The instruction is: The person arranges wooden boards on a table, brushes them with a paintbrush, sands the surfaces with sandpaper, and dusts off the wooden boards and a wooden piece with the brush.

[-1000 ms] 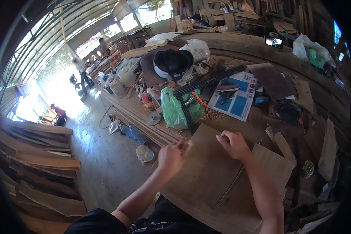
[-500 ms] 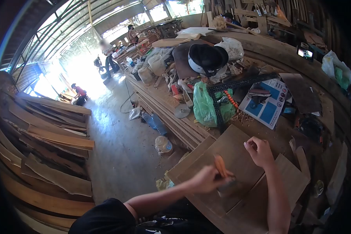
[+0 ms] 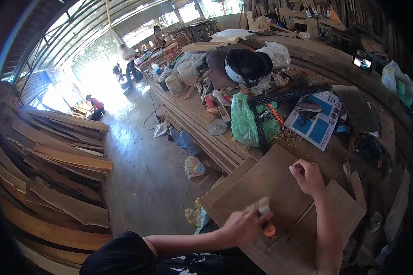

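A brush [image 3: 265, 207] with pale bristles and an orange handle is in my left hand [image 3: 243, 227], whose fingers are wrapped round it. Its bristles point up and away from me, and the orange end shows below the fingers. Beneath it lies a flat brown wooden panel [image 3: 261, 176], with a seam running across toward its right part. My right hand [image 3: 309, 176] is raised near the panel's upper right side, fingers curled in, and no object shows in it. The brush and left fingers are slightly blurred.
Beyond the panel are a black metal square [image 3: 258, 120], green plastic bag [image 3: 244, 121], printed sheet [image 3: 313, 120] and black-and-white cap [image 3: 247, 66]. Stacked boards [image 3: 64, 160] line the left. Plastic bottles [image 3: 183, 141] lie on the floor [image 3: 133, 183]. Several people are in the background.
The brush has turned over in my left hand: its orange handle pointed up before, and now its bristles do. My right hand holds nearly the same pose. The view has shifted slightly.
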Action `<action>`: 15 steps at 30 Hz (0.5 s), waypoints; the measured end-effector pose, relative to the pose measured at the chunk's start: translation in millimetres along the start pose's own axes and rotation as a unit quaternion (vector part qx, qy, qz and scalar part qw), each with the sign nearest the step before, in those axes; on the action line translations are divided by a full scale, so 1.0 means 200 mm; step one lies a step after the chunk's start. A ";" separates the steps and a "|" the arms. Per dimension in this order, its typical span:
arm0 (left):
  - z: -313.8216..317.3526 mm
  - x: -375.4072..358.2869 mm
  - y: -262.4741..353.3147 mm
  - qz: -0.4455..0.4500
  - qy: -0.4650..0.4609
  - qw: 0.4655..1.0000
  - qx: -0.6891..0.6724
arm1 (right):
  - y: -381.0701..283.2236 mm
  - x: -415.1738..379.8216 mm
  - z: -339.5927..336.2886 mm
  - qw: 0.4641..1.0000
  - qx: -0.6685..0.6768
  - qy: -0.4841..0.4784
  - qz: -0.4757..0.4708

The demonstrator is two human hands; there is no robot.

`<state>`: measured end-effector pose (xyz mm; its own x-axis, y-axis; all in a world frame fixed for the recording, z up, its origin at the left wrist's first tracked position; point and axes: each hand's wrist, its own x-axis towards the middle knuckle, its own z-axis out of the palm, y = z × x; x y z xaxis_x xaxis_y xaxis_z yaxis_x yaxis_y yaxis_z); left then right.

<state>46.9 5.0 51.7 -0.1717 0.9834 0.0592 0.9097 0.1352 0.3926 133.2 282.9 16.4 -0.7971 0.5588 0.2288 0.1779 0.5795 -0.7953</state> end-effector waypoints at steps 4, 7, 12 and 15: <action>0.13 0.00 -0.01 0.064 -0.057 0.962 -0.259 | 0.00 0.00 0.00 1.000 -0.004 -0.003 0.000; 0.01 0.05 -0.16 0.000 -0.100 0.946 -0.309 | 0.00 -0.01 -0.01 1.000 -0.008 -0.003 0.007; -0.24 0.11 -0.52 -0.054 0.011 0.989 -0.140 | 0.00 0.00 0.01 1.000 -0.012 0.009 -0.003; -0.36 0.15 -0.44 -0.139 0.032 0.990 0.002 | 0.01 0.00 0.00 1.000 -0.023 0.003 -0.005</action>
<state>-65.4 13.7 84.4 -0.4393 0.8983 0.0066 0.8249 0.4005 0.3990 133.3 283.2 14.9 -0.7952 0.5570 0.2397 0.1972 0.6112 -0.7665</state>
